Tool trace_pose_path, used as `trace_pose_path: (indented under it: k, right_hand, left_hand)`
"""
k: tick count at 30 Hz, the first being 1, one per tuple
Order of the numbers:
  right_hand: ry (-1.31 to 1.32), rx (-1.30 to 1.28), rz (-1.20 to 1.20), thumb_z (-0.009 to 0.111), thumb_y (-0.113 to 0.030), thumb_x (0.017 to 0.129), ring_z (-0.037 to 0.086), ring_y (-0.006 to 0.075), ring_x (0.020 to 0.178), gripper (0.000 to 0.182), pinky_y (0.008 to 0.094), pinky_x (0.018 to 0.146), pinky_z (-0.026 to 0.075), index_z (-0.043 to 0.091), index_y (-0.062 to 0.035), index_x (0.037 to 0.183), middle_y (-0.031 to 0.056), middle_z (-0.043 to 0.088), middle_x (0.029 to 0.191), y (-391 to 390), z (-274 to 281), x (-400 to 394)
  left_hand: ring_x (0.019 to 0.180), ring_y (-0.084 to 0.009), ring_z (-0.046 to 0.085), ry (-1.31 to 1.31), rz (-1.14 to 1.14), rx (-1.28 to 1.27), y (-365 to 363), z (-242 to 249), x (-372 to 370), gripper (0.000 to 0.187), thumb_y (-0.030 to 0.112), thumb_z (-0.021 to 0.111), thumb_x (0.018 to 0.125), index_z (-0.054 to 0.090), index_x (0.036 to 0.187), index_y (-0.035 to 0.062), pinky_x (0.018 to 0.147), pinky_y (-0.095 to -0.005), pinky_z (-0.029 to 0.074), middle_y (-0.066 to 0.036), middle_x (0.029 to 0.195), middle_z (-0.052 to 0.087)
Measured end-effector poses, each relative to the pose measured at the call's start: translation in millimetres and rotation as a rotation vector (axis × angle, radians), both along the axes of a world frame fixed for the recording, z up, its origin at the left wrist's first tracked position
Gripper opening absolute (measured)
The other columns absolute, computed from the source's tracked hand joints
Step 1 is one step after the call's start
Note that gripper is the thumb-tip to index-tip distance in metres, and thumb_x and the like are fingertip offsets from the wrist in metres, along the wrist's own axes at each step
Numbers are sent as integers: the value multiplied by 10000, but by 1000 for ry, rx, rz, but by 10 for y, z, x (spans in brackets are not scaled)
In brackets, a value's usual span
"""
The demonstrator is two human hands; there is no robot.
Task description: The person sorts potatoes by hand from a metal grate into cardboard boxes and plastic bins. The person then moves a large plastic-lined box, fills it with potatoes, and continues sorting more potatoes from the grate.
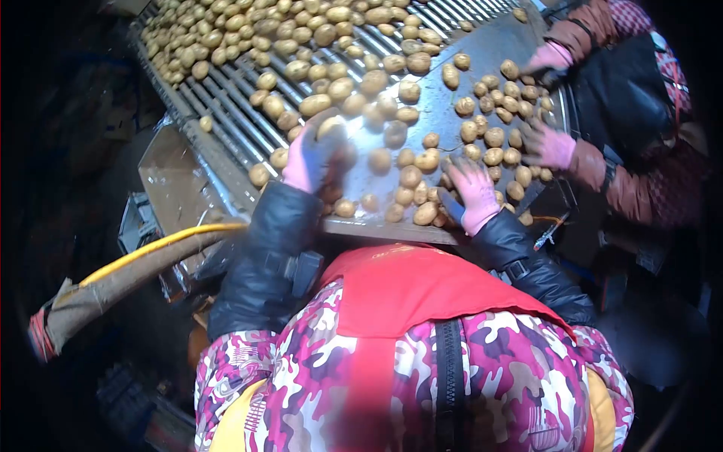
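Note:
My left hand (312, 158), in a pink and dark glove, is over the lower end of the rollers, among potatoes. Motion smears its fingers, so I cannot tell whether it grips a potato. My right hand (472, 192), gloved the same way, lies with fingers apart against potatoes (425, 213) near the metal table's front edge. Between my hands, several potatoes (379, 160) are blurred on the shiny metal table (437, 98).
Potatoes (226, 30) crowd the roller conveyor (233, 94) at the upper left. Across the table on the right, another person's gloved hands (553, 147) touch potatoes. A cardboard box (177, 169) and a yellow-edged padded bar (135, 271) stand at my left.

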State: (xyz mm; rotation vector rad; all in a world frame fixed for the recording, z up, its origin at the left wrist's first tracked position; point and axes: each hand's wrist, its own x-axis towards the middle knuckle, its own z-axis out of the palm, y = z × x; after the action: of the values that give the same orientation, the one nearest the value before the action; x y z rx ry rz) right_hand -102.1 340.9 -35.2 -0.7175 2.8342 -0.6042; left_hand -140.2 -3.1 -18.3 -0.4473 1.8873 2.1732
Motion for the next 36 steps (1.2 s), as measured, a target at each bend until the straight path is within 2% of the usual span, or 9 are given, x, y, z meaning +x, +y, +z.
trace_pose_path:
  k: [2, 4, 15, 17, 22, 26, 28, 31, 36]
  right_hand:
    - [77, -106, 56, 641, -360, 955, 478, 412, 1359, 592, 549, 1161, 331, 516, -93, 1468, 205, 521, 1474, -118, -2, -159]
    - [104, -143, 111, 643, -354, 953, 482, 411, 1352, 596, 544, 1165, 331, 511, -97, 1475, 202, 526, 1467, -331, -9, -260]
    - [113, -234, 990, 638, -292, 944, 504, 374, 1346, 431, 604, 1130, 341, 580, -52, 1298, 222, 551, 1407, -1873, 289, -308]
    - [192, -166, 998, 629, -334, 960, 473, 341, 1401, 460, 596, 1158, 323, 576, -94, 1348, 173, 538, 1458, -1995, 89, -286]
    - [146, 14, 602, 592, -404, 996, 399, 367, 1468, 557, 574, 1212, 259, 488, -166, 1489, 174, 427, 1578, -1733, 7, -745]
    - [142, 151, 484, 607, -420, 966, 367, 379, 1483, 589, 622, 1203, 236, 489, -199, 1499, 192, 428, 1561, -938, 109, -946]
    - [137, 196, 320, 610, -422, 963, 361, 370, 1484, 589, 656, 1181, 247, 493, -202, 1496, 191, 454, 1529, -663, 117, -872]
    - [40, 148, 87, 621, -339, 924, 384, 412, 1442, 625, 659, 1171, 269, 470, -175, 1507, 225, 488, 1463, -454, -142, -528]
    - [-51, 196, 168, 598, -368, 974, 518, 383, 1328, 550, 548, 1146, 345, 516, -133, 1464, 191, 533, 1464, -399, 259, -423]
  left_hand:
    - [1296, -393, 551, -182, 248, 910, -170, 217, 315, 647, 490, 526, 1051, 433, 1529, 63, 1099, -595, 479, -209, 1322, 604]
    - [1264, -426, 573, -169, 311, 1087, -197, 534, 541, 721, 609, 390, 1057, 401, 1544, 78, 1084, -629, 492, -230, 1355, 575]
    - [669, -169, 615, -287, 522, 247, -943, 377, 2178, 597, 576, 424, 1061, 590, 1330, 69, 638, -283, 533, -108, 932, 701]
    - [945, -207, 717, -48, 282, -866, -1349, 452, 2474, 393, 290, 668, 1001, 657, 1286, 20, 853, -354, 593, -129, 1090, 733]
    - [983, -244, 712, -360, 957, 174, -1833, 369, 2667, 383, 263, 649, 1017, 640, 1317, 26, 847, -341, 589, -133, 1106, 727]
    - [1012, -274, 707, -354, 379, -5, -895, 272, 1923, 377, 241, 634, 1029, 626, 1341, 30, 843, -331, 586, -137, 1119, 723]
    - [951, -290, 718, 311, 30, -808, -525, 215, 1312, 346, 178, 691, 989, 647, 1295, 23, 820, -326, 576, -136, 1080, 727]
    - [1112, -354, 655, 500, -117, -1115, -274, 260, 346, 425, 221, 740, 920, 645, 1305, 68, 961, -402, 533, -170, 1218, 678]
    - [1231, -350, 594, 118, -537, -1557, -32, -262, -600, 422, 229, 646, 910, 602, 1315, 117, 984, -442, 530, -188, 1309, 600]
